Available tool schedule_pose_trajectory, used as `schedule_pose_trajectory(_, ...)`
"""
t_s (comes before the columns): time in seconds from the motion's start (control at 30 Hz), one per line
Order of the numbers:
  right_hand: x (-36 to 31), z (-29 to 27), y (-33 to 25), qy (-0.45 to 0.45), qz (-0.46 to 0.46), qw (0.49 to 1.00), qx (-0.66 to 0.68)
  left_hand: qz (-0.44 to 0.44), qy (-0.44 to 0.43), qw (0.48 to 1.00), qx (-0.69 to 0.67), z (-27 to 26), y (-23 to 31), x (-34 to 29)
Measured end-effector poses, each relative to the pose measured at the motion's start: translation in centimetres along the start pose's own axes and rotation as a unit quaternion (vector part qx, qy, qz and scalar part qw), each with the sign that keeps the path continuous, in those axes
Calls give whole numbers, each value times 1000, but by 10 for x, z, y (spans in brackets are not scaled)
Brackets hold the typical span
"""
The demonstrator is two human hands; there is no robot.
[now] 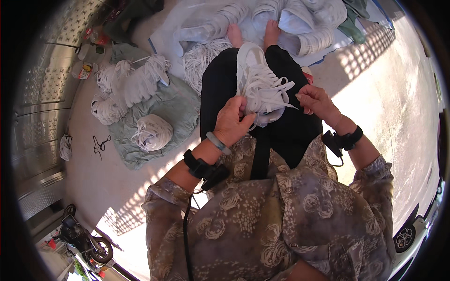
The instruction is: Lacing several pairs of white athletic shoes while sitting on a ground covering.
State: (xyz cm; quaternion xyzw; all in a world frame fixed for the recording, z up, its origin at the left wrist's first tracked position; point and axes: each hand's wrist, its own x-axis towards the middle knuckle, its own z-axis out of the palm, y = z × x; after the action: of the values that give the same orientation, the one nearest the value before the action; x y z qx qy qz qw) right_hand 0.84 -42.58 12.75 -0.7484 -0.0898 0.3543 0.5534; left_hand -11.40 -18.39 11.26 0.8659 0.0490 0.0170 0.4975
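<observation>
A white lace-up sneaker lies across my lap, its toe pointing away from me. My left hand is closed on the sneaker's near left side, thumb and fingers at the opening. Loose white shoelaces spill over the tongue toward the right. Just beyond their ends is my right hand, its thumb and fingertips pinched together. Whatever sits between those fingertips, if anything, is too small to make out.
Rows of white sneakers lie on a sheet beyond my bare feet, with a heap of white laces nearby. More laced sneakers rest on a green cloth at left. A motorcycle stands lower left.
</observation>
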Motion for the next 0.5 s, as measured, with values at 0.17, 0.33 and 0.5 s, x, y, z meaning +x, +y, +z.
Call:
schedule_pose_trajectory(0.17,14,23,1,22,-22,999,-36,-26,-24,997,69,1,1,12)
schedule_pose_trajectory(0.33,28,31,-1,55,-19,998,26,13,-1,992,123,4,1,19)
schedule_pose_trajectory(0.5,34,26,6,94,-35,992,74,-14,-30,993,109,4,0,25)
